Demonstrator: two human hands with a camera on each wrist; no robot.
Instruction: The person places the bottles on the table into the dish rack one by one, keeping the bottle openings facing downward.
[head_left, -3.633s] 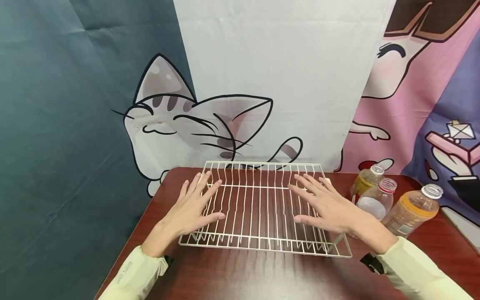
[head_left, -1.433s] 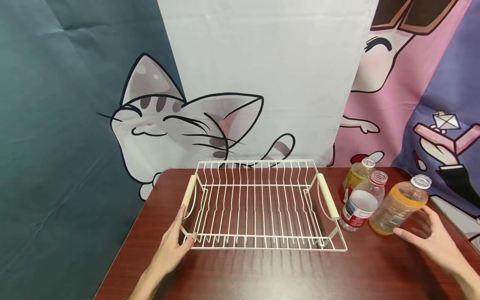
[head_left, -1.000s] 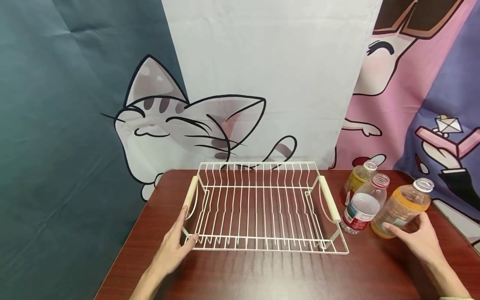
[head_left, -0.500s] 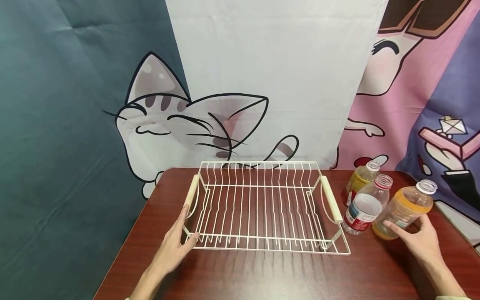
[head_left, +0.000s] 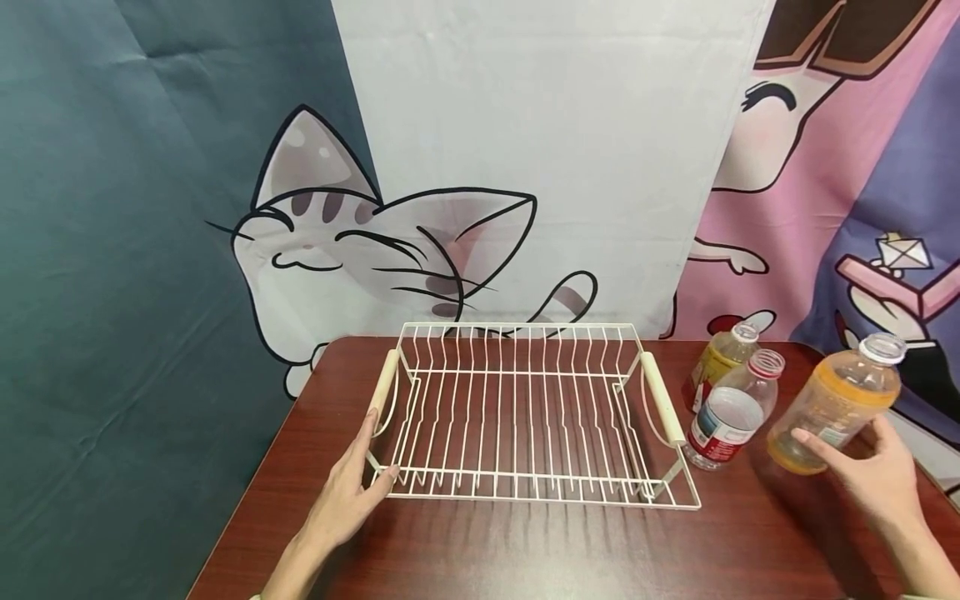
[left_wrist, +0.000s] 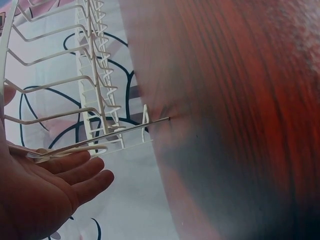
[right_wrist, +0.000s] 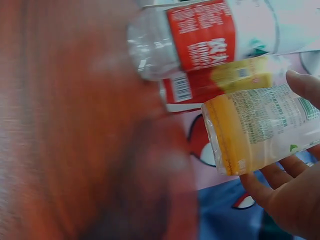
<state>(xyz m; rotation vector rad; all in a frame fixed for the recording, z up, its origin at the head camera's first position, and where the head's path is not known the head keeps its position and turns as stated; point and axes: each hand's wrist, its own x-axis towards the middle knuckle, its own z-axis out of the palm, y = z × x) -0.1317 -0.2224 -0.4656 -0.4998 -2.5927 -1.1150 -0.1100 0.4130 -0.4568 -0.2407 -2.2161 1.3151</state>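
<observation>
A white wire dish rack with two cream handles stands on the table. In the head view my left hand rests at its front left corner, index finger along the outer side and thumb at the front rim. The left wrist view shows that hand's fingers fairly straight, passing below the wires. At the right, my right hand grips a clear plastic bottle with an orange band and white neck, tilted to the right. The bottle's base is raised above the table in the right wrist view.
Beside the rack's right handle stand an uncapped bottle with a red neck ring and a yellow-labelled bottle behind it. The reddish-brown table ends at a cartoon-printed cloth.
Both hands have come off the middle of the rack. The right hand has taken hold of the orange-banded bottle and moved it up and right, away from the other bottles. Lately the left hand stays put.
</observation>
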